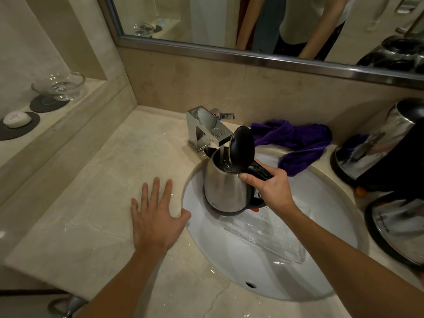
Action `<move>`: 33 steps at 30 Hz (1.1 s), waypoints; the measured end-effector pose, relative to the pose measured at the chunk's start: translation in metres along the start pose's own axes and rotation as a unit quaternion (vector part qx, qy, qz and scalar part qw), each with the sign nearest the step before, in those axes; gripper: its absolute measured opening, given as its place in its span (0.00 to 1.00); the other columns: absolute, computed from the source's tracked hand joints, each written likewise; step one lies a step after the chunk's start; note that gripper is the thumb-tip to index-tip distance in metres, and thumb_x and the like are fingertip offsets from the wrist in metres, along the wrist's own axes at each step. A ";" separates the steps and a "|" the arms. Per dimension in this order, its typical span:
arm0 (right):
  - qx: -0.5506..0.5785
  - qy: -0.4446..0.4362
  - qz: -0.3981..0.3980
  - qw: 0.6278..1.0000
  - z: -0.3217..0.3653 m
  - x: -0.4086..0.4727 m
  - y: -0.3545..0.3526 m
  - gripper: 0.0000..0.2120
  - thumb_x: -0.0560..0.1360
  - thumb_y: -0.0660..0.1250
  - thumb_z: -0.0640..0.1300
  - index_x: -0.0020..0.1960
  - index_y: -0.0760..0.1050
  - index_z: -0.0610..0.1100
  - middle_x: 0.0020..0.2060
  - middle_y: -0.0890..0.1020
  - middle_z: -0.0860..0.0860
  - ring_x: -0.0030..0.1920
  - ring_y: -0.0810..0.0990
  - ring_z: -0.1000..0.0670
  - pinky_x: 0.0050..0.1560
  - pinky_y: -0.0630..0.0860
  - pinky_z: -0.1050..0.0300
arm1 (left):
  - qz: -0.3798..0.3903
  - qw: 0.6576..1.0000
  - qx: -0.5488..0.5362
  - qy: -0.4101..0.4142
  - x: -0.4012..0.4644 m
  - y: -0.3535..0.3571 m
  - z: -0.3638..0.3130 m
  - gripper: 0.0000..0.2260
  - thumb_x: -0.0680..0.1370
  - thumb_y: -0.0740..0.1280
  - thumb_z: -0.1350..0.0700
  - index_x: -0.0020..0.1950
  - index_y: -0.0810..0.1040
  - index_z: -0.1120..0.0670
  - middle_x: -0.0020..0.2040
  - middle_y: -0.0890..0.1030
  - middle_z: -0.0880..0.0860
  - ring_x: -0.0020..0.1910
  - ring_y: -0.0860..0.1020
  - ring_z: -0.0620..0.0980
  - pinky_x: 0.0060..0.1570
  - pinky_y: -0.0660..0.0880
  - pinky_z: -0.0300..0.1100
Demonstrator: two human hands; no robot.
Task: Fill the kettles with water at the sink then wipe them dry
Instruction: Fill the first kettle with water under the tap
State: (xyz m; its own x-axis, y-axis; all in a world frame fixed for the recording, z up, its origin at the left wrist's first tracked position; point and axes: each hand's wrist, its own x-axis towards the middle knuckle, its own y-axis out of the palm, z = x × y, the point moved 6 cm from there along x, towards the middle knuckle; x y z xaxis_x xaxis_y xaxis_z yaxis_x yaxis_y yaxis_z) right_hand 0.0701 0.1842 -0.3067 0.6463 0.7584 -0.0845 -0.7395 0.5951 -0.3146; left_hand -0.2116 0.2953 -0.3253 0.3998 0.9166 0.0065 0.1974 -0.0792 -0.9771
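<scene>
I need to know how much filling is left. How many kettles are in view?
3. One kettle is held under the running faucet by the right hand; two more stand on the counter at right, a rear kettle and a near kettle. Others may be out of frame.

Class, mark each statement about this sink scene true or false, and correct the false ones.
1. The right hand grips the kettle by its handle. True.
2. The kettle's lid is closed. False: it stands open, and water from the faucet runs in.
3. The left hand rests flat on the counter. True.
4. The purple cloth lies on the shelf beside the soap. False: it lies behind the sink, right of the faucet.
5. Two more kettles stand at the right. True.
</scene>
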 end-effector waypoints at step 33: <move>0.000 -0.001 0.000 1.000 0.003 -0.002 0.000 0.41 0.60 0.77 0.66 0.70 0.79 0.51 0.56 0.86 0.52 0.61 0.82 0.49 0.65 0.80 0.42 | 0.010 1.000 0.011 0.001 0.001 0.003 0.002 0.41 0.71 0.48 0.31 0.83 0.45 0.42 0.84 0.44 0.49 0.82 0.41 0.52 0.79 0.44 0.58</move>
State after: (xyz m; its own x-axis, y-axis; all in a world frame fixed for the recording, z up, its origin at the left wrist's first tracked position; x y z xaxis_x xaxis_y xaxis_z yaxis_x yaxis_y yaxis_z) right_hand 0.0682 0.1839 -0.3033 0.6462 0.7587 -0.0823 -0.7392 0.5955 -0.3147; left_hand -0.2123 0.2963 -0.3285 0.4047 0.9144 -0.0131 0.1695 -0.0891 -0.9815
